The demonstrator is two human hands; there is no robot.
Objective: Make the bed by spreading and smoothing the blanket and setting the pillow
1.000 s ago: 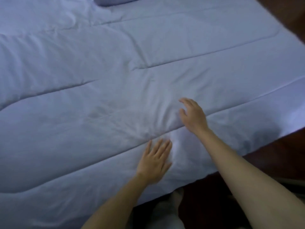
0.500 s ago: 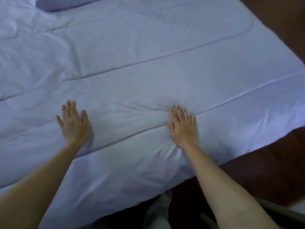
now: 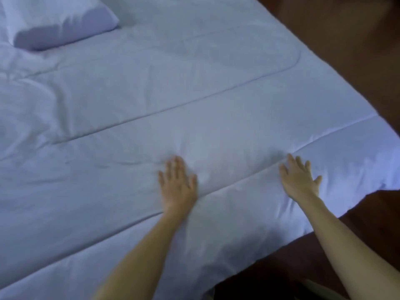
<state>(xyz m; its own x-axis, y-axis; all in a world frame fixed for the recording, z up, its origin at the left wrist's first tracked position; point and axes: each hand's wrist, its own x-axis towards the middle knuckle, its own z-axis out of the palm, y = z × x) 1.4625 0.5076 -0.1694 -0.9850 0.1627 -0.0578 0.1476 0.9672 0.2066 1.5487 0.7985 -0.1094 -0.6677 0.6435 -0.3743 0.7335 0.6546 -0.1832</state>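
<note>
A pale blue-white quilted blanket (image 3: pixel 194 109) covers the bed, with long stitched seams running across it. It is fairly flat on the right and creased at the left near the pillow. A white pillow (image 3: pixel 58 20) lies at the top left corner. My left hand (image 3: pixel 177 182) rests palm down on the blanket near the middle, fingers spread. My right hand (image 3: pixel 299 178) lies flat on the blanket near its right corner, fingers apart. Neither hand holds cloth.
Dark brown floor (image 3: pixel 346 50) runs along the bed's right side and around its near corner (image 3: pixel 368 215). The blanket's edge hangs over the near side of the bed below my forearms.
Both hands have slid to the right across the blanket, palms flat. The view has shifted, so the pillow now shows at the top left.
</note>
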